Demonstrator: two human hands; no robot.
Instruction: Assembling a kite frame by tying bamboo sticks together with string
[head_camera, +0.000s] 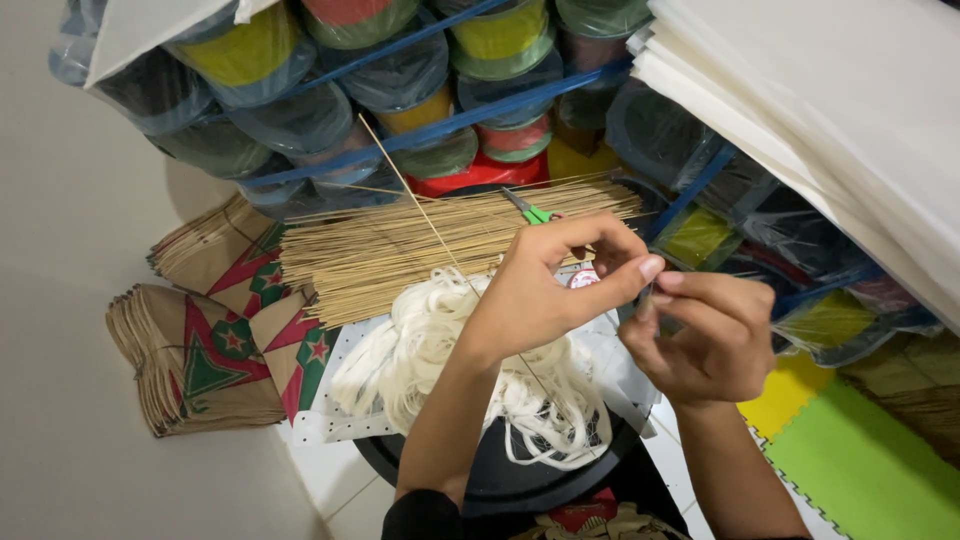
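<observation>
black round tray (470, 485): nearest, bottom centre, on the white tiled floor (330, 480).
white strips (420, 350): loose pile of flat white cord or tape, lying on the tray and spilling left over a white perforated sheet (320, 425).
foam mats (860, 460): yellow and green, near right on the floor.
left hand (545, 290): centre, above the white strips. fingers pinched narrow; thumb tip meets the right hand's fingertips.
right hand (710, 335): just right of the left hand, fingers curled and pinched shut on something small and dark at the meeting point. cannot tell what it is.
thin stick (420, 195): single one, runs diagonally from upper left down toward the left hand and passes behind it. grip on it hidden, cannot tell which hand holds it.
bamboo sticks (400, 245): big flat bundle, just beyond the hands, laid left to right.
scissors (530, 210): green handle, on top of the bundle, right part.
paper pieces (205, 350): stacks of brown ones with red and green star print, left of the bundle.
spools (400, 75): far, many bagged coloured rolls behind blue straps.
white sheets (820, 110): thick stack, far right, slanting down.
</observation>
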